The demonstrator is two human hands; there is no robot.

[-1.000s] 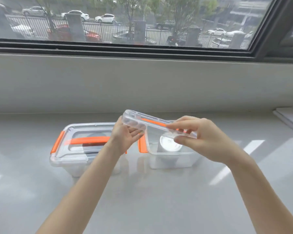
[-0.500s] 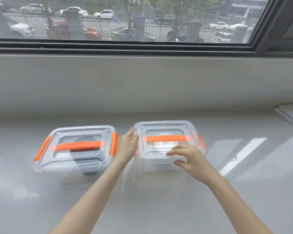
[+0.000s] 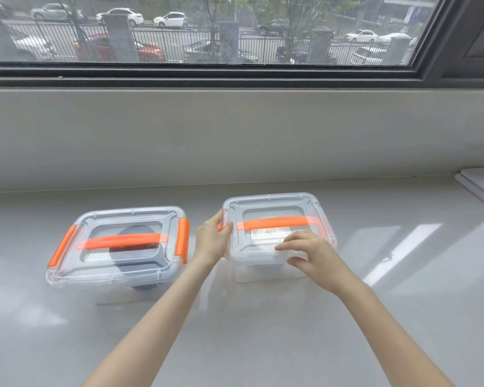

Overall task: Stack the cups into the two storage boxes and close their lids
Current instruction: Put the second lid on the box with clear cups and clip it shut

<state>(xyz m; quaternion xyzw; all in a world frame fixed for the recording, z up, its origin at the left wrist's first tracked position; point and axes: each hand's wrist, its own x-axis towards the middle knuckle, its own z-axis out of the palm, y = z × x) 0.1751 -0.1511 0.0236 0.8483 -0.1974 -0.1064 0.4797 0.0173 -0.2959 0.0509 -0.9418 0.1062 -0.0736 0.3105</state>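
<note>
Sitting side by side on a pale grey desk (image 3: 263, 331) below a wide window (image 3: 207, 29) are two clear storage boxes with orange handles. Lying at centre left of the frame, the left box (image 3: 118, 247) is wearing its lid flat, with both orange side latches looking folded down and a dark cup showing faintly through the plastic. Resting at centre right, the right box (image 3: 277, 233) is also carrying its lid, with a pale cup blurred beneath it. Reaching in from below, the left hand (image 3: 211, 238) is gripping the lid's left edge, its thumb lying over the rim and hiding the latch there. Hovering at the near right corner, the right hand (image 3: 310, 252) is pressing its fingertips on the lid top, its grip loosely curled around nothing. Judging by this, the stacking appears finished, one box closed, and only fastening the second lid seems left.
</note>
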